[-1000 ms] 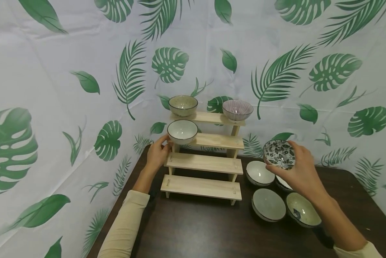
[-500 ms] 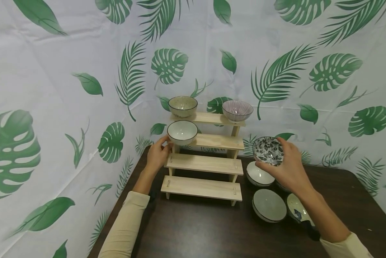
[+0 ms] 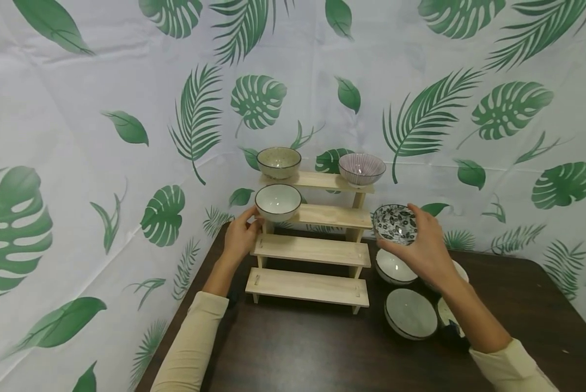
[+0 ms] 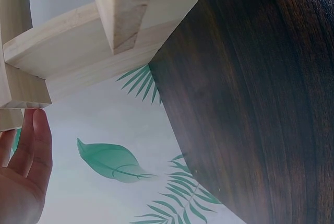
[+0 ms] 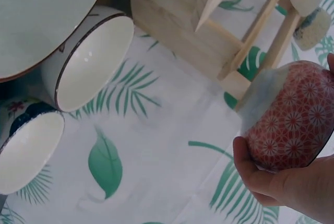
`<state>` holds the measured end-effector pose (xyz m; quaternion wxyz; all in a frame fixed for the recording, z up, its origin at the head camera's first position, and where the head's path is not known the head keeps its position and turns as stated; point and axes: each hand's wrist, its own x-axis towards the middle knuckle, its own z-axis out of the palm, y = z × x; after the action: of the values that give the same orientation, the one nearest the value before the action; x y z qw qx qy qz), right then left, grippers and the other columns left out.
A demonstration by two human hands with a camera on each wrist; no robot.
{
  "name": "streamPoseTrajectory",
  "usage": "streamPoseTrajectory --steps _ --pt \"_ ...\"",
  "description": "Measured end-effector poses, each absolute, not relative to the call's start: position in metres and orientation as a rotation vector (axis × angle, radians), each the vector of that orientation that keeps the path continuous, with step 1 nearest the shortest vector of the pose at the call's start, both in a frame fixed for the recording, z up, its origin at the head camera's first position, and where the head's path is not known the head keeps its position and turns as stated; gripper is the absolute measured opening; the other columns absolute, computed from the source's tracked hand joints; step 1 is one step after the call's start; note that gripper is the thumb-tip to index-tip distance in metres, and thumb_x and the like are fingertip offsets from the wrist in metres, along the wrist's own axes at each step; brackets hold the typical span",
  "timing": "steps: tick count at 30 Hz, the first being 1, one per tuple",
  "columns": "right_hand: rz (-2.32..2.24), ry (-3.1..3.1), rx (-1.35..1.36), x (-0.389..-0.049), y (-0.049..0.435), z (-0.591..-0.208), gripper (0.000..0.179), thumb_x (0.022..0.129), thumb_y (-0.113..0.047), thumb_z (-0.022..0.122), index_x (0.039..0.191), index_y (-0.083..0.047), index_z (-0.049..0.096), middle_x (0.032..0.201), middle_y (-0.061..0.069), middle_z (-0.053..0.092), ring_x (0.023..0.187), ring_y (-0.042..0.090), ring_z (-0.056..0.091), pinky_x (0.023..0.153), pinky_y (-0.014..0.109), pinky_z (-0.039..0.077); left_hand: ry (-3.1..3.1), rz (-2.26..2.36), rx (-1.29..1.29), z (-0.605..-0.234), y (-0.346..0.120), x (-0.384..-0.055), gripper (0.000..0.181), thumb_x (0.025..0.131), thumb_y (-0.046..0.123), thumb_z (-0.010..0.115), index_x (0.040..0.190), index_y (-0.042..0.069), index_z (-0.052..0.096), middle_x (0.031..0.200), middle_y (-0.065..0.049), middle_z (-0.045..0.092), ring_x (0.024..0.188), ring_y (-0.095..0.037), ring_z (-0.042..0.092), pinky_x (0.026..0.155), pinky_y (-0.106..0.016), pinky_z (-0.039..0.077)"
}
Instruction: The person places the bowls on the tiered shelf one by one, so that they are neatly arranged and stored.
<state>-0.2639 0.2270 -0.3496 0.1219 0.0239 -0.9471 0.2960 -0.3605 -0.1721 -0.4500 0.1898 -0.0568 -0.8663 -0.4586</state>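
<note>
Floral bowl in right hand; aloft

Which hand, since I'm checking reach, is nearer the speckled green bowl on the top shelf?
Left: the left hand is below the speckled green bowl, by the left end of the stand; the right hand is beyond its right end, holding the floral bowl.

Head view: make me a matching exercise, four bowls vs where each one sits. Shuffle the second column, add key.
1. Round bowl with black-and-white floral inside
2. Round purple-and-white striped bowl
3. Round speckled olive-green bowl
4. Round plain grey-green bowl

A. Top step of the pale four-step wooden rack, left end
B. Right of the rack's bottom step
C. In the person's right hand
D. Top step, right end

Pairs: 1-C, 2-D, 3-A, 4-B
</note>
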Motion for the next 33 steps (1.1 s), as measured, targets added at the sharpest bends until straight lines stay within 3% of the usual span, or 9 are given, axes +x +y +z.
streamPoseTrajectory --steps 23,33 --pt "0.948 -2.726 0.112 -0.298 0.212 -0.365 0.113 0.083 -0.054 0.080 0.164 -0.004 0.019 0.159 0.035 0.029 0.143 0.055 0.031 0.105 0.076 0.035 -2.443 -1.303 -0.123 -0.447 -0.172 -0.358 0.040 0.102 0.024 0.066 0.141 0.022 0.065 0.085 -0.010 0.078 0.067 -0.018 0.069 0.066 -0.035 0.048" --pt "0.951 -2.737 0.126 -0.306 0.203 -0.364 0.112 0.082 -0.053 0.080 0.164 -0.004 0.020 0.161 0.034 0.027 0.146 0.055 0.028 0.108 0.076 0.033 -2.442 -1.301 -0.145 -0.450 -0.171 -0.358 0.039 0.103 0.023 0.063 0.142 0.024 0.064 0.087 -0.009 0.079 0.064 -0.014 0.066 0.062 -0.032 0.046"
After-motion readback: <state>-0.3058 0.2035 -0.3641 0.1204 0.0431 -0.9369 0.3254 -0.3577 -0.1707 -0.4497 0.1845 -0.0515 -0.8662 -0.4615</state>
